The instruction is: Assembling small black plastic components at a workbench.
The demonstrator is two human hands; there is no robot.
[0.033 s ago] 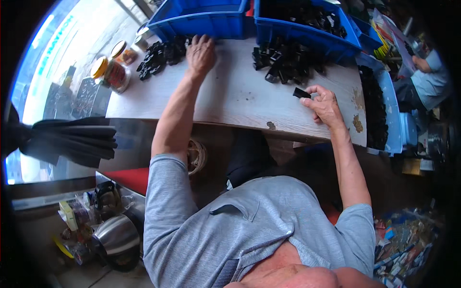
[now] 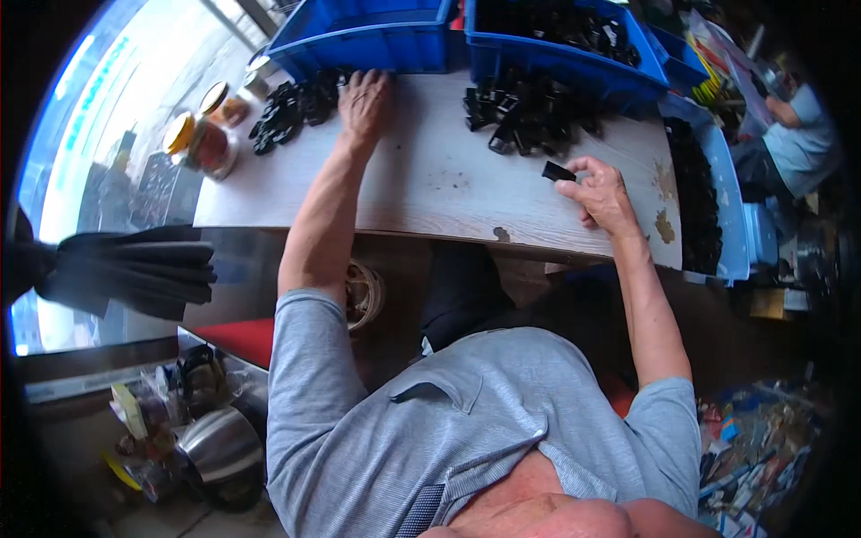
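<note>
My right hand point(image 2: 603, 193) pinches a small black plastic part point(image 2: 558, 171) between thumb and fingers, just above the right side of the table. Behind it lies a loose heap of similar black parts point(image 2: 529, 112). My left hand point(image 2: 366, 109) reaches to the back of the table, palm down, its fingers outstretched and a little apart beside another pile of small black parts point(image 2: 296, 108). Its fingertips are close to that pile's right end; the thumb and whatever is under the palm are hidden.
A blue bin point(image 2: 377, 56) stands behind my left hand. Another blue bin point(image 2: 565, 67) holds many black parts. Lidded jars point(image 2: 208, 148) stand at the table's left edge. A light-blue crate point(image 2: 731, 193) of black parts adjoins the right edge. A person point(image 2: 798, 134) sits beyond.
The whole view has shifted very slightly. Both hands keep nearly the same place on the table, and the right still holds the black plastic part.
</note>
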